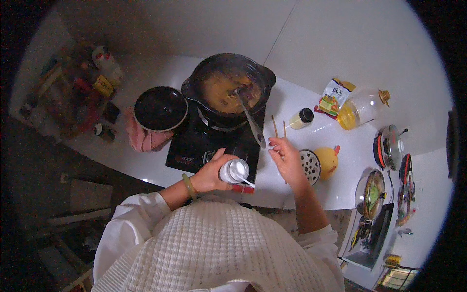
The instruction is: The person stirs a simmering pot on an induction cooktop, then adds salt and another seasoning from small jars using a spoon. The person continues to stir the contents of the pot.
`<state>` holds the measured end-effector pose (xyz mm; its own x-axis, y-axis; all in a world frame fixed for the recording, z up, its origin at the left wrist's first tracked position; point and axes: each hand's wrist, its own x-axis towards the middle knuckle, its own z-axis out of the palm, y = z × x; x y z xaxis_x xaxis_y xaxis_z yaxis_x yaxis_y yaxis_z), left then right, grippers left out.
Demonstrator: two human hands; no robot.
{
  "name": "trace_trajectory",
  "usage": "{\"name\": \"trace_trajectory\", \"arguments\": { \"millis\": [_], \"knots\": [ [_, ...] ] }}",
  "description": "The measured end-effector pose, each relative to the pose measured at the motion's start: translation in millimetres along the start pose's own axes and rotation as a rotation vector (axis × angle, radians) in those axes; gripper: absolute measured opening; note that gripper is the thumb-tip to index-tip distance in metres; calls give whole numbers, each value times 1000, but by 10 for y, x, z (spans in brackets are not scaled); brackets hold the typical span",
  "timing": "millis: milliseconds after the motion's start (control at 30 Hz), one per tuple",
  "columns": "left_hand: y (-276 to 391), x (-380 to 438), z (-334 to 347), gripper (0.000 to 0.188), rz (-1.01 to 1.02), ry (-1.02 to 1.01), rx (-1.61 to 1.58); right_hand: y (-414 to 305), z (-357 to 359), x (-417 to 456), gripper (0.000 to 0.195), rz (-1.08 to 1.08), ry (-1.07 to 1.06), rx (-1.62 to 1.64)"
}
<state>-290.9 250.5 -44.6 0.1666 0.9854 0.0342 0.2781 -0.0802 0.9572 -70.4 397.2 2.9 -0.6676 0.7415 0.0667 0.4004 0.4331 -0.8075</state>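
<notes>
My left hand grips a small glass jar of white granules. A small white spoon leans out over the jar's rim. To the right, my right hand is raised with its thumb and fingers apart, holding nothing I can see, close to the handle end of a metal ladle. The ladle rests in a dark pot of yellowish-brown soup. That pot stands on a black induction cooker. A pair of wooden chopsticks lies on the counter, partly hidden by my right hand.
On the white counter, a black lid sits on a pink cloth. Rightward are a black-capped jar, seasoning packet, oil jug, yellow chick-shaped item and perforated round piece. Bagged goods crowd the left.
</notes>
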Motion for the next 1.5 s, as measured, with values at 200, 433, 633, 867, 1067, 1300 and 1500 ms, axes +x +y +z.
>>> {"name": "trace_trajectory", "arguments": {
  "millis": [200, 433, 633, 867, 1067, 1300, 1500],
  "knots": [
    [-208, 168, 334, 75, 41, -37, 3, 300, 185, -254, 33, 310, -305, 382],
    [-339, 295, 630, 82, 1, -83, -15, 457, 282, -321, 32, 317, -219, 384],
    [-393, 377, 704, 75, -9, -59, 9, 846, 322, -296, 40, 305, -318, 375],
    [-456, 455, 723, 81, -71, 24, 29, 885, 344, -178, 25, 479, -105, 590],
    [-634, 486, 674, 78, -92, 142, -90, 1302, 290, -156, 29, 634, 12, 504],
    [-716, 547, 719, 82, -110, 230, -75, 1352, 272, -159, 30, 609, -175, -36],
    [-772, 603, 797, 82, -123, 222, -209, 1586, 332, -150, 28, 441, -313, -293]
  ]
}}
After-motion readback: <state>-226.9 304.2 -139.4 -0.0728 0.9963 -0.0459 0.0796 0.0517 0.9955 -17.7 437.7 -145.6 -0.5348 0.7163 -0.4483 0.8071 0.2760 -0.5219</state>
